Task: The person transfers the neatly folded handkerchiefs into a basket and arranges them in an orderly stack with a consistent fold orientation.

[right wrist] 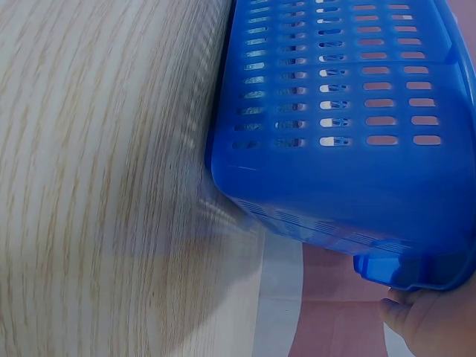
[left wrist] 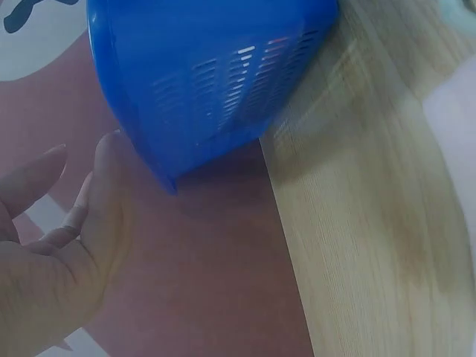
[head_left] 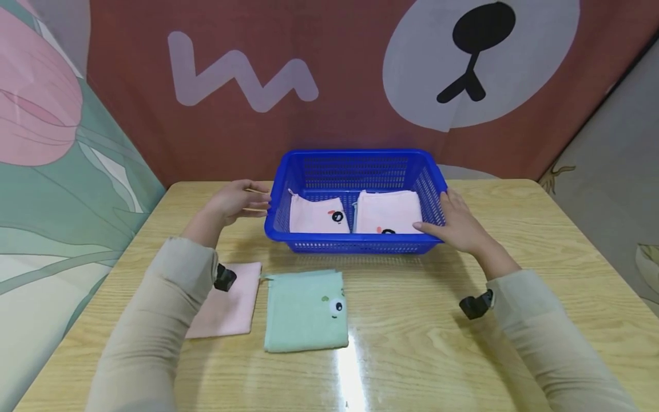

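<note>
A blue perforated plastic basket (head_left: 355, 237) stands toward the back of the table. Inside it lie two folded pink towels with stitched faces, one pink towel (head_left: 315, 216) on the left and another pink towel (head_left: 387, 209) on the right, where a green edge peeks out beside it. At the basket's left end, my left hand (head_left: 238, 201) has its fingers stretched toward the rim, thumb apart. My right hand (head_left: 460, 228) grips the right end, thumb over the rim and fingers outside. In the right wrist view part of this hand (right wrist: 435, 320) shows below the basket's rim.
A folded green towel (head_left: 305, 315) with a stitched face lies in front of the basket. Left of it, a folded pink towel (head_left: 234, 303) is partly covered by my left sleeve. A brown printed cloth (head_left: 237, 131) hangs behind the wooden table (head_left: 412, 320).
</note>
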### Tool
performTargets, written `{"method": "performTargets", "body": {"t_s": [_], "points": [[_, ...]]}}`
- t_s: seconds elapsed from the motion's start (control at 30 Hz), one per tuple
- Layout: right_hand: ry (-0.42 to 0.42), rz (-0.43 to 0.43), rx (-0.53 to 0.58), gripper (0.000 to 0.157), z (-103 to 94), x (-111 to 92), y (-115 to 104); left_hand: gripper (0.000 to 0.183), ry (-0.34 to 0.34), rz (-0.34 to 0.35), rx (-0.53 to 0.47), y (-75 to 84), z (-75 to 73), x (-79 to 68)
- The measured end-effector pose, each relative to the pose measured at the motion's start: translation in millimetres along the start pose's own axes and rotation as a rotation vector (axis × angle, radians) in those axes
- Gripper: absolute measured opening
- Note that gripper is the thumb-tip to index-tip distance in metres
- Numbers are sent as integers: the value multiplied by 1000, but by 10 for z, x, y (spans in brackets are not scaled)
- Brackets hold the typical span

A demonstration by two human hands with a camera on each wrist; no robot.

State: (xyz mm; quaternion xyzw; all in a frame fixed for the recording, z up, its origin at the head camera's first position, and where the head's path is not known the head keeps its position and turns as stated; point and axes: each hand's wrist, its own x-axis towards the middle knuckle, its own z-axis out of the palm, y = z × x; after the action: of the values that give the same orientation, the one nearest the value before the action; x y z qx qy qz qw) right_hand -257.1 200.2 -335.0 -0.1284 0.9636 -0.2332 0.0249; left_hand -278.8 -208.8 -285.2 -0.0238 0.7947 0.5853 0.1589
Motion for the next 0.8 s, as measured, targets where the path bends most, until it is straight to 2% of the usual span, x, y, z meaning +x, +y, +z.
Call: {"method": "performTargets", "body": {"t_s": [0.37, 0.8], "points": [[-6, 9, -8, 102, -9, -4, -24, 37, -19, 2, -27, -148, -177, -91], [-9, 18, -4, 103, 7, -4, -12, 40, 5, -35, 40, -274, -296, -150]]}}
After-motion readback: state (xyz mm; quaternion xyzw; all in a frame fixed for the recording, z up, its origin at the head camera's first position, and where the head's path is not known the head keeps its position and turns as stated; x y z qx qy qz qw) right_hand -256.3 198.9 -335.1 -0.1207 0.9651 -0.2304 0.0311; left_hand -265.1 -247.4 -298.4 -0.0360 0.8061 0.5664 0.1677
